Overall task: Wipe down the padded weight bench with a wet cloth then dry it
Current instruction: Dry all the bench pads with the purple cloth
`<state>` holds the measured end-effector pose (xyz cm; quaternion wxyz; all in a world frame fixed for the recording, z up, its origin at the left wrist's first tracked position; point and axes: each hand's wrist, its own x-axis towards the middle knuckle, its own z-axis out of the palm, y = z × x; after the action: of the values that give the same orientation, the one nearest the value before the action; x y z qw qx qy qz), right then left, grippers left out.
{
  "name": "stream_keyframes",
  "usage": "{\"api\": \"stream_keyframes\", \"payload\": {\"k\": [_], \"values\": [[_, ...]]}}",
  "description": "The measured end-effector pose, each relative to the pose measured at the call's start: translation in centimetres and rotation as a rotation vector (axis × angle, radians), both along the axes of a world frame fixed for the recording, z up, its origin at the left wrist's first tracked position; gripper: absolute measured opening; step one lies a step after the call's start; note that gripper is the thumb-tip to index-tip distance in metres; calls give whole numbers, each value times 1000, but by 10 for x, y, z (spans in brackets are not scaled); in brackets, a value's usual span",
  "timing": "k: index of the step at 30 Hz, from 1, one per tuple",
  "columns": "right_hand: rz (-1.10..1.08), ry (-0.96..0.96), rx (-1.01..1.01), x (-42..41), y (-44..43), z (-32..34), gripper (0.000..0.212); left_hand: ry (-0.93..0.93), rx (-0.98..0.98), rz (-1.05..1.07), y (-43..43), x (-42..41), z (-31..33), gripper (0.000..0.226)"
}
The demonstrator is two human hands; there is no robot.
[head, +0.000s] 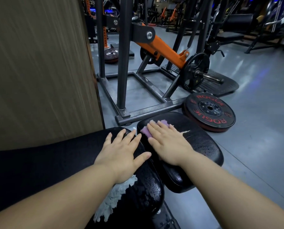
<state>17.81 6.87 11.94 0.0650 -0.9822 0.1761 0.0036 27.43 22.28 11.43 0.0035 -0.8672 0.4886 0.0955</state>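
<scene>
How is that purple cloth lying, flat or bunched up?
Flat: the purple cloth lies pressed on the black pad under the right hand, fingers straight. Whether it is folded, cannot tell; the hand covers most.

Worn black padded bench (204, 146), cracked surface, purple cloth (146, 133) flat on the far pad

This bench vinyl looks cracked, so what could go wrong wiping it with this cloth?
The purple cloth under your right hand could snag the small tear beside it and widen it. Moisture may soak the exposed white padding near your left hand. The Rogue plate on the floor beside the bench could trip you.
</scene>
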Motion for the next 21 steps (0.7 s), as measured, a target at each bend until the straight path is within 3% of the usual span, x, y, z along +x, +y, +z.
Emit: {"api": "stream_keyframes", "payload": {"k": [3,7,11,18,21], "values": [[1,12,59,1,-19,2,52,1,0,-1,2,0,0,81],[-197,51,13,16,-64,2,51,3,15,-5,2,1,0,78],[-287,-34,0,31,-72,-2,42,3,19,-9,1,1,0,77],[16,47,75,36,-27,2,53,-12,35,-6,0,1,0,78],[45,66,100,33,-43,5,51,-8,35,-4,1,1,0,78]]}}
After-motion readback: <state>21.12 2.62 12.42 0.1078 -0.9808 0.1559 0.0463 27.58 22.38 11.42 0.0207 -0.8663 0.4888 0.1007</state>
